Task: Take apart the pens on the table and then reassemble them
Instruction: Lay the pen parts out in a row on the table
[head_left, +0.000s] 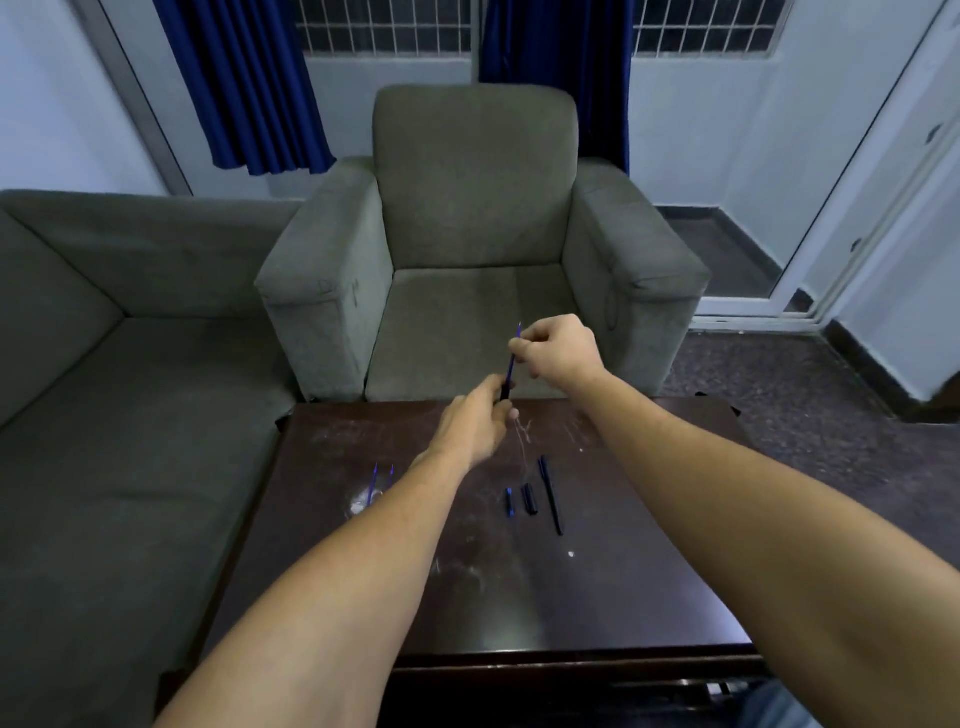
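Above the far edge of the dark wooden table (597, 613), both hands hold one pen. My left hand (475, 421) grips the dark barrel (505, 391) at its lower end. My right hand (558, 348) pinches the thin blue refill (514, 353), which sticks up out of the barrel at a slant. On the table lie a whole dark pen (550, 493), a short black cap (529, 500) and a short blue piece (509, 502). Two blue refills (375, 483) lie at the left, partly hidden by my left forearm.
A grey armchair (478, 249) stands right behind the table. A grey sofa (114, 374) runs along the left. Blue curtains and a barred window are at the back, and a white door frame (831, 270) at the right. White smudges mark the table top.
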